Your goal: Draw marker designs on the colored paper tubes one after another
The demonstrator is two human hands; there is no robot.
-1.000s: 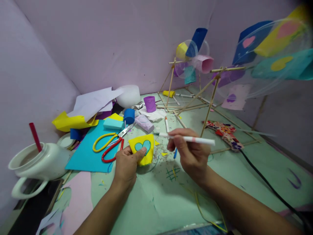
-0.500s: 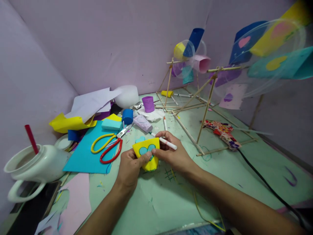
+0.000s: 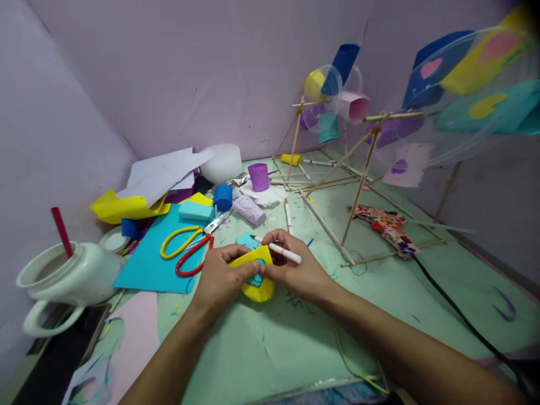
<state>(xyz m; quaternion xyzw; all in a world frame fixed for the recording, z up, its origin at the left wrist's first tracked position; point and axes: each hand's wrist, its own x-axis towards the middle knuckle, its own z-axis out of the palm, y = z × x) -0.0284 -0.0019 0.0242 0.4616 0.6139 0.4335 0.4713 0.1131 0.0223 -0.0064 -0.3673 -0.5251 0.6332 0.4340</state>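
Note:
My left hand is closed around a yellow paper cup that bears a teal heart and lies low over the green tabletop. Pressed against the cup's right side, my right hand grips a white marker between its fingers, with the fingertips pinching at the teal heart. The marker points up and to the left. A small teal paper scrap lies just behind the cup.
Red and yellow scissors lie on a teal sheet at left. A white jug with a red straw stands far left. Stick-frame pinwheels stand behind, beside a floral glue gun with a black cord. Small paper cups and paper sheets clutter the back.
My right hand came from the air at right onto the cup, carrying the marker. Both hands tipped the cup forward and lowered it toward the table.

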